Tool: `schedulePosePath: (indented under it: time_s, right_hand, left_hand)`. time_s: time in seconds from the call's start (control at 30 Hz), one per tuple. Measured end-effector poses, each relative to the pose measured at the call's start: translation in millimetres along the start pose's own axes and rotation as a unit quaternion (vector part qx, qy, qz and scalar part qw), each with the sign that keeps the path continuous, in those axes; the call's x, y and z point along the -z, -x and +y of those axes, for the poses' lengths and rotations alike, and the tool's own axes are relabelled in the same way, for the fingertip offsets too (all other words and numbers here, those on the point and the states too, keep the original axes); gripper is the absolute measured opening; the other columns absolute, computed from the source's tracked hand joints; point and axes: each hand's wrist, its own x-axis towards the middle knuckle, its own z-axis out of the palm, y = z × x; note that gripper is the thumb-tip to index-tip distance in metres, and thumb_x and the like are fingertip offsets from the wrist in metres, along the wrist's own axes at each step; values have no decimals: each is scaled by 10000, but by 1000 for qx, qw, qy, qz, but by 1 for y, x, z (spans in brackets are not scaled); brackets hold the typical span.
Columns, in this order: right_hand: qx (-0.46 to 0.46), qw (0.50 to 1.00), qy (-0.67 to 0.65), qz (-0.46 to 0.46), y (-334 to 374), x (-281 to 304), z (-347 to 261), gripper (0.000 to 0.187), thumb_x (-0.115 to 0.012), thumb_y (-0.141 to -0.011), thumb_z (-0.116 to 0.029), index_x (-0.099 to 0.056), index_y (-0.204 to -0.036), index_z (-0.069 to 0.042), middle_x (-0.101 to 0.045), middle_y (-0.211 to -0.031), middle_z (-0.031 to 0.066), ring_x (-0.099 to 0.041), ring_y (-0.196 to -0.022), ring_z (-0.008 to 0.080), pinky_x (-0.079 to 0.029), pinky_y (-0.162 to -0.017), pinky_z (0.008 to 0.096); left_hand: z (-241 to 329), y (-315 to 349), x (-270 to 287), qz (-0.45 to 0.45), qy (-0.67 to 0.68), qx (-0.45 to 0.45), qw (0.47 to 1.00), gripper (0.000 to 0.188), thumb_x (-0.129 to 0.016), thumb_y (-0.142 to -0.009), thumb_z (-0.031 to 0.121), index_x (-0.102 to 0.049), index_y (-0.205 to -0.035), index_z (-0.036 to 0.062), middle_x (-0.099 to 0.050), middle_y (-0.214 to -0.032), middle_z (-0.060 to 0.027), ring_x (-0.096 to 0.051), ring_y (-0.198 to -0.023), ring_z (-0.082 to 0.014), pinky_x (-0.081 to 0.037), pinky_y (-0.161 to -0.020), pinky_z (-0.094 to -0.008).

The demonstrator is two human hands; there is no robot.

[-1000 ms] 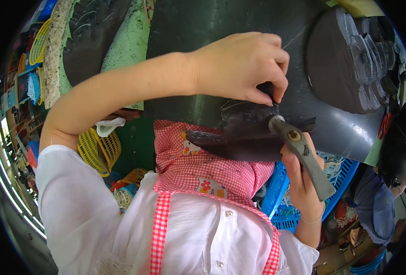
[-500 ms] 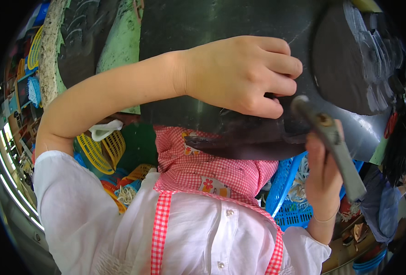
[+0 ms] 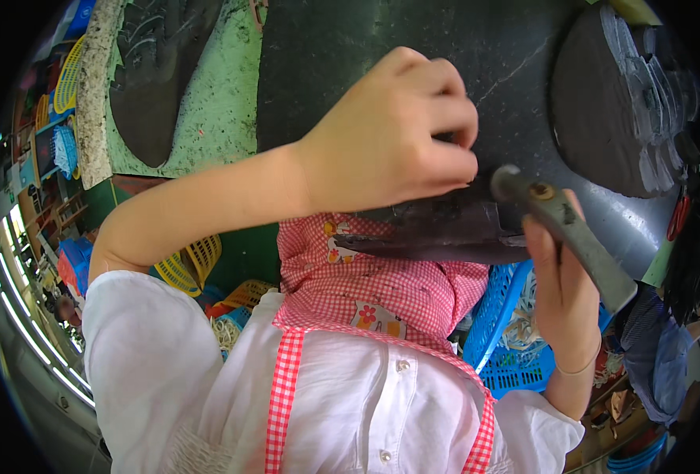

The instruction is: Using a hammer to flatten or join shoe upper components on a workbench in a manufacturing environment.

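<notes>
Hammer (image 3: 571,229) off the dark piece (image 3: 445,245) as the left hand (image 3: 401,134) bunched above it!

Starting at the far left, a dark flat stack (image 3: 144,103) sat on a speckled green surface (image 3: 227,103), with a yellow basket (image 3: 177,274) below. The white scrap seen by that basket a moment earlier had dropped out of view, and the left forearm now crossed lower there. On to the left hand: a second ago thumb and finger pinched at the piece's upper edge; now the fingers were curled in, knuckles up, and their tips were turned away, so whether they gripped anything could not be told.

Below lay the piece itself, along the near edge of the black tabletop (image 3: 508,79), its pointed left end out over the red-checked apron (image 3: 350,276). More of its upper part had shown earlier; this time the hand covered much of it.

Then the hammer! Its head had been right at the piece's edge; here it stood up and to the right, its small round end blurred. The right hand (image 3: 563,280) was wrapped firmly round it, above a blue basket (image 3: 496,316). And out right, a dark layered stack (image 3: 595,110) rested on the tabletop.
</notes>
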Motion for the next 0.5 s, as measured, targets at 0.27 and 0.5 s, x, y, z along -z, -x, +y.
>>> schedulePosePath:
  time_s: [0.27,0.5]
  right_hand:
    - [-48,998,3,-49,-2,-1,-12,92,-596,-877,-38,-527,-924,0,-492,-733,140,-478,-549,301,-419,-530,292]
    - [35,997,71,-11,-4,-3,-8,122,-616,-862,-51,-535,-938,1,-501,-708,153,-509,-584,358,-415,-515,301]
  left_hand:
    - [8,8,3,49,-47,48,997,182,-760,-643,222,-694,-812,206,-582,-879,59,-522,-894,-196,-363,-806,-365]
    - [26,16,-7,49,-124,-7,991,174,-734,-608,134,-687,-772,166,-597,-872,38,-548,-854,-179,-403,-783,-364]
